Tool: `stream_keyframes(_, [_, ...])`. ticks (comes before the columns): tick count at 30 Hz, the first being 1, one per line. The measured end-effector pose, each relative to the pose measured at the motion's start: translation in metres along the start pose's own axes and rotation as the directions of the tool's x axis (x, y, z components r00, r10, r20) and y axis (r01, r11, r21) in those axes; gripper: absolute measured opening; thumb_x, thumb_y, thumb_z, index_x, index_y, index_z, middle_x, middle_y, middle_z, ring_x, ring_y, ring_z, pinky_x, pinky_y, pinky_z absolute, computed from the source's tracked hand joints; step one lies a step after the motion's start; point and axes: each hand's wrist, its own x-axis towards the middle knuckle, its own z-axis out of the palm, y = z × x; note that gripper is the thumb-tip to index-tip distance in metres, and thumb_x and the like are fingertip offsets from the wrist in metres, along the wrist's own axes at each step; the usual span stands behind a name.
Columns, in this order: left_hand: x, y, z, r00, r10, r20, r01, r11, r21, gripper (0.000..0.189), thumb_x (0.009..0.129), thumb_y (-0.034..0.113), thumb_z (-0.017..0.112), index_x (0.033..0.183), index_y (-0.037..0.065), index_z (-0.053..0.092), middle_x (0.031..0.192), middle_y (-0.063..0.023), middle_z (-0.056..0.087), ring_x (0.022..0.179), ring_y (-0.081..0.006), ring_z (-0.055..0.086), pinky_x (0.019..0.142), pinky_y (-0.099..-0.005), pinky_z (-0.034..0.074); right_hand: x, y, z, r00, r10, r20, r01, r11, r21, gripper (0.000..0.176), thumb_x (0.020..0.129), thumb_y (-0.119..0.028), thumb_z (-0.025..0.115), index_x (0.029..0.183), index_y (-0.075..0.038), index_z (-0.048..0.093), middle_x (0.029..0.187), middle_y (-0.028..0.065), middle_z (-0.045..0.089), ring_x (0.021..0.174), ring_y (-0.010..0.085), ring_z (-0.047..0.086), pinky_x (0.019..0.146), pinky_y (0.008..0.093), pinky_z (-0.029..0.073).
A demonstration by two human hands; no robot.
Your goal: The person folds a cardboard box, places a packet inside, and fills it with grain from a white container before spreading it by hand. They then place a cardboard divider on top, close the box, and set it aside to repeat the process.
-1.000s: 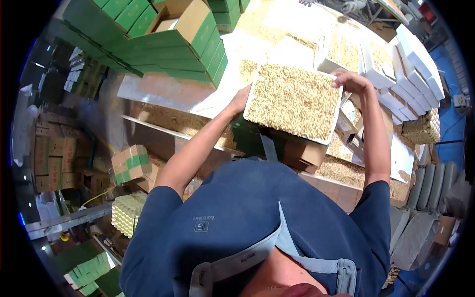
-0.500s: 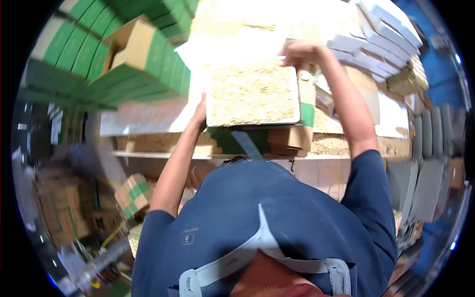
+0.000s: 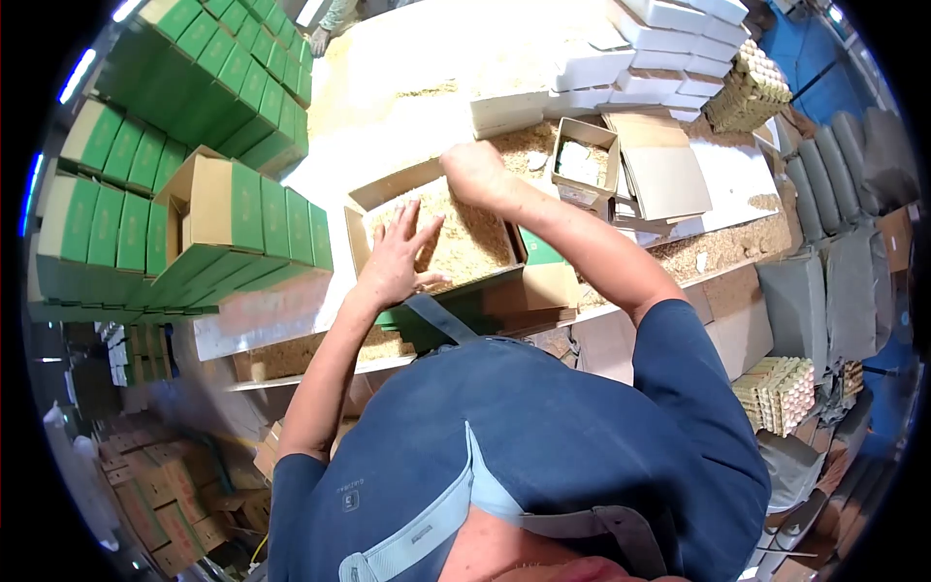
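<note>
A cardboard box (image 3: 356,235) with a green outer side stands open at the table's front edge, filled with pale husk-like bedding (image 3: 475,242). Over the bedding at the box's left side, my left hand (image 3: 390,260) has its fingers spread and appears to touch the surface. My right hand (image 3: 475,173) is closed at the far right part of the box, knuckles up. Its fingertips are hidden, so what it grips, if anything, does not show.
Green-and-white boxes (image 3: 126,228) are stacked on the left, one standing open (image 3: 208,204). White foam boxes (image 3: 621,68) stand at the back right. Closer are a small open carton (image 3: 586,160), flat cardboard (image 3: 667,170) and egg trays (image 3: 747,92). Another person's hand (image 3: 320,41) shows at the top.
Earlier both hands were around a white-edged, bedding-covered block above the box. Now that block is no longer between them; the left hand is spread over bedding inside the box, the right hand closed.
</note>
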Motion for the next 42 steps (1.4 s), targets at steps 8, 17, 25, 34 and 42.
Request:
stream_keyframes(8, [0.013, 0.009, 0.006, 0.976, -0.081, 0.203, 0.071, 0.996, 0.056, 0.108, 0.069, 0.061, 0.079, 0.157, 0.028, 0.026, 0.164, -0.0201, 0.009, 0.15, -0.0407, 0.015, 0.119, -0.06, 0.021, -0.036, 0.033, 0.003, 0.968, 0.054, -0.247, 0.074, 0.874, 0.481, 0.021, 0.078, -0.001, 0.067, 0.095, -0.008, 0.077, 0.093, 0.0124, 0.074, 0.087, 0.0282, 0.071, 0.083, 0.0377, 0.056])
stream_keyframes(17, [0.041, 0.027, 0.014, 0.99, 0.117, 0.084, -0.121, 0.991, 0.049, 0.102, 0.067, 0.068, 0.075, 0.152, 0.026, 0.039, 0.164, -0.0138, 0.015, 0.149, -0.0384, 0.018, 0.118, -0.0605, 0.022, -0.192, 0.246, 0.034, 0.393, 0.919, 0.007, -0.918, 0.392, 0.06, 0.09, 0.074, -0.04, 0.083, 0.146, -0.006, 0.042, 0.151, 0.0204, 0.038, 0.141, 0.0348, 0.035, 0.115, 0.0495, 0.035])
stream_keyframes(25, [0.06, 0.025, 0.022, 0.974, 0.1, 0.204, -0.117, 0.99, 0.074, 0.103, 0.065, 0.069, 0.075, 0.152, 0.026, 0.039, 0.163, -0.0153, 0.015, 0.148, -0.0422, 0.019, 0.116, -0.064, 0.024, -0.211, 0.276, 0.101, 0.419, 0.906, -0.052, -0.904, 0.422, 0.074, 0.084, 0.074, -0.029, 0.074, 0.144, 0.004, 0.039, 0.153, 0.0196, 0.035, 0.143, 0.0331, 0.032, 0.119, 0.0379, 0.03])
stream_keyframes(34, [0.063, 0.016, 0.03, 0.97, 0.119, 0.212, -0.131, 0.99, 0.044, 0.104, 0.064, 0.072, 0.074, 0.151, 0.026, 0.039, 0.163, -0.0156, 0.015, 0.148, -0.0433, 0.02, 0.115, -0.0664, 0.024, -0.202, 0.264, 0.044, 0.518, 0.853, -0.056, -0.818, 0.514, 0.257, 0.029, 0.082, -0.021, 0.06, 0.096, 0.0, 0.074, 0.099, 0.0257, 0.07, 0.094, 0.04, 0.068, 0.089, 0.0453, 0.054])
stream_keyframes(42, [0.056, 0.016, 0.022, 0.977, 0.119, 0.175, -0.114, 0.993, -0.034, 0.093, 0.072, 0.063, 0.076, 0.151, 0.031, 0.039, 0.164, -0.012, 0.017, 0.148, -0.041, 0.022, 0.116, -0.0641, 0.023, -0.214, 0.257, -0.015, 0.371, 0.638, -0.675, -0.786, 0.602, 0.137, 0.02, 0.09, -0.014, 0.058, 0.084, -0.005, 0.075, 0.086, 0.0145, 0.072, 0.077, 0.0326, 0.07, 0.072, 0.0391, 0.056])
